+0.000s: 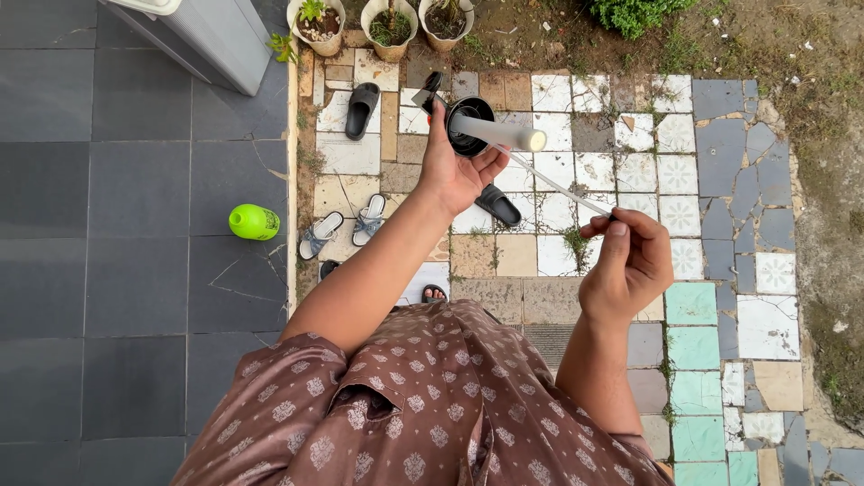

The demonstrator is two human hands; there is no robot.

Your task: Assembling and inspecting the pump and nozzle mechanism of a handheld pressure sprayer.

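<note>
On the left, a lime-green plastic bottle [254, 221] is lying on its side on smooth dark grey paving slabs [135, 180]. Just beyond the slab edge, a pair of strappy grey sandals [342, 229] is sitting on a patchwork floor of cracked tile pieces [684, 171].

The left hand [454, 171] is reaching out at arm's length and closing its fingers around a round black part [470, 121]. A smooth white cylinder [504, 135] is sticking out of that part to the right. What the black part is cannot be told; it looks hard and glossy.

A thin, pale, stiff-looking tube [553, 186] is running down from the cylinder's side to the right hand [625, 265], which is pinching the tube's lower end between thumb and fingertips, its other fingers curled in.

Judging by this, the person is working the slim tube against the cylinder, either threading it in or drawing it out; which of the two cannot be told. Any further move is calling for a steady left grip and a fine, straight pull or push along the tube's line, since so slender a piece looks likely to bend.
</note>
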